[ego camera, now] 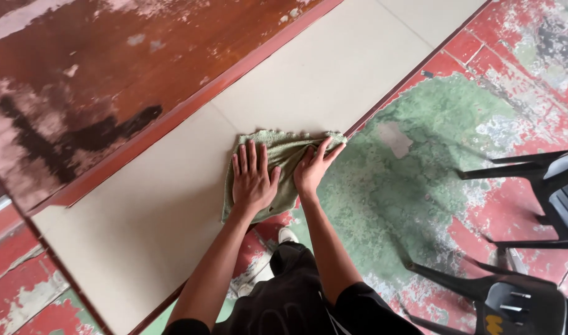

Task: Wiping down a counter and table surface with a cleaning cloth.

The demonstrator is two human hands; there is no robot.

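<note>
Worn red-and-green floor surrounds a beige tiled ledge [172,205]. Green cloth [278,152] lies at the ledge's outer edge, under the left hand [253,180] and right hand [313,169], fingers spread flat. Risk: cloth overhanging the edge may slip off under pressure.

Green cloth [283,155], seemingly beige ledge [172,205]

The support is a beige tiled ledge [333,74] with a red-brown edge strip, running diagonally from 7 o'clock to 1 o'clock. A green cloth [284,155] lies flat on it at centre, its 5 o'clock corner overhanging the ledge edge.
</note>
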